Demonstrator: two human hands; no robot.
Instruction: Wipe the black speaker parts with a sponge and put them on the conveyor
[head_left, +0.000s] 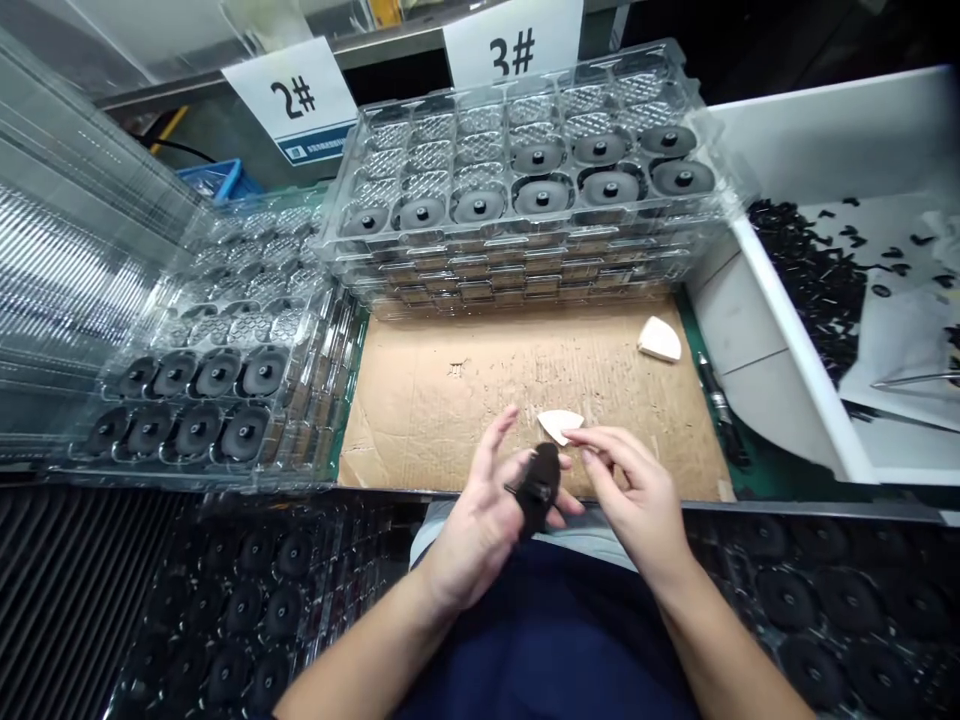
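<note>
A dark round part, seen almost edge-on, is in my left hand. The palm and some fingers support it, while one finger points up and away. My right hand is just to the right, thumb and index finger pinched together. Whatever is in that pinch is hidden or too small to make out. Directly behind the right fingertips a white rounded-triangle piece lies on the cardboard sheet; I cannot tell whether the index finger touches it. A second white piece rests farther back at the right.
Clear plastic trays with dark round parts are stacked at the back, and another stack stands left. On the right, a white bin contains many small black pieces. A pen-like tool lies beside the cardboard.
</note>
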